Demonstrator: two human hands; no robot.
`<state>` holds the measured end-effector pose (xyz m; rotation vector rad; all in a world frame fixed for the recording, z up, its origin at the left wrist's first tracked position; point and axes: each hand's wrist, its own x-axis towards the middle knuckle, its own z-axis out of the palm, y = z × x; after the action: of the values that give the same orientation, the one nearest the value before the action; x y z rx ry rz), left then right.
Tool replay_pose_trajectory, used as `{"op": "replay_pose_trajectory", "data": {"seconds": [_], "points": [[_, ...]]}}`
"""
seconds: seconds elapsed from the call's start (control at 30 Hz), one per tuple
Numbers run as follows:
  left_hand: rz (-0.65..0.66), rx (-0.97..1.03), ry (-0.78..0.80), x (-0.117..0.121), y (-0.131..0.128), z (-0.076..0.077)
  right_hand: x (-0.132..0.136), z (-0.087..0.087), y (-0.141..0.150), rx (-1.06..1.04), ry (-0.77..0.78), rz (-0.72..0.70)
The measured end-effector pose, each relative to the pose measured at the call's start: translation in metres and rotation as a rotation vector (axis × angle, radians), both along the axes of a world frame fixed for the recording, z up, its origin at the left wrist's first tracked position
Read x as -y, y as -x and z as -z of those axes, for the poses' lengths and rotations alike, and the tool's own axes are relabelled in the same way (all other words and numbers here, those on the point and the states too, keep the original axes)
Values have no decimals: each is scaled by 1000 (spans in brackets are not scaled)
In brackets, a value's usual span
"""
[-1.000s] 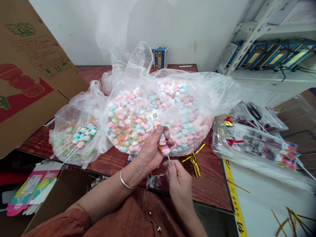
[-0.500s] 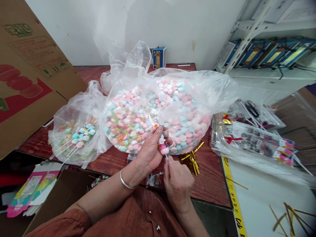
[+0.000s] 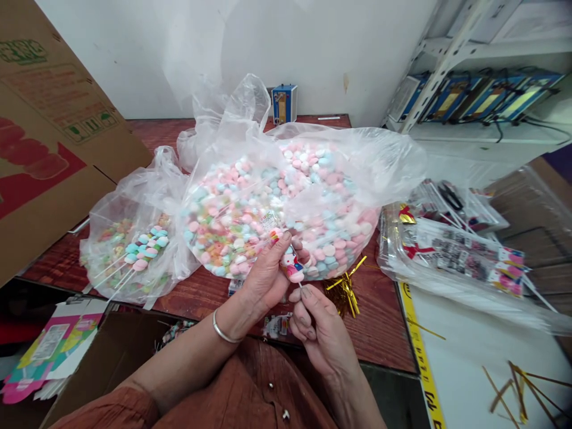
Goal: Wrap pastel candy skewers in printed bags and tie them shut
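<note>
My left hand (image 3: 263, 277) is closed round a marshmallow skewer in a printed clear sleeve (image 3: 291, 265), just in front of the big clear bag of pastel marshmallows (image 3: 286, 202). My right hand (image 3: 319, 328) sits right below it, its fingers pinched on the thin white stick at the skewer's lower end. A silver bangle circles my left wrist. Both hands hover over the near edge of the red-brown table (image 3: 379, 333).
A smaller bag (image 3: 129, 244) with finished skewers lies at the left. Gold twist ties (image 3: 346, 292) lie beside my right hand. Printed sleeves in plastic (image 3: 456, 256) lie at the right, a cardboard box (image 3: 53, 125) at the left, and a shelf rack (image 3: 447, 65) at the back right.
My right hand has slid down the stick and turned, fingers now curled toward me. The left hand keeps its grip on the skewer. The view has drifted slightly.
</note>
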<state>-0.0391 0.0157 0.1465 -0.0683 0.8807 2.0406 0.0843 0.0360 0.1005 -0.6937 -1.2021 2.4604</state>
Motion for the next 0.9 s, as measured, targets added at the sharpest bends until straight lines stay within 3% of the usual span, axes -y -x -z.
{"op": "replay_pose_trajectory", "data": {"seconds": [0.07,0.17,0.23,0.27,0.3,0.37,0.47,0.53,0.7,0.8,0.9], "points": [[-4,-16,2,-1,4,-4,1,3,-1,84,-411,101],[-23,-22,23,-4,1,-6,1,10,1,234,-1170,324],[-11,-40,35,-5,-7,-4,0,12,4,307,-1483,410],[17,-58,42,-5,-11,-2,-1,12,6,338,-1546,422],[54,-76,43,-5,-14,0,-2,11,7,365,-1541,418],[114,-92,37,-3,-19,3,-5,5,8,384,-1380,382],[73,-61,52,1,-18,4,-5,-4,5,364,-1083,248],[61,-62,71,4,-17,3,-2,-8,3,358,-978,194],[130,-122,83,11,-27,8,5,-3,16,222,-657,327],[122,-204,93,15,-32,17,7,0,23,142,-466,331],[207,-246,172,20,-30,29,10,1,23,116,-315,350]]}}
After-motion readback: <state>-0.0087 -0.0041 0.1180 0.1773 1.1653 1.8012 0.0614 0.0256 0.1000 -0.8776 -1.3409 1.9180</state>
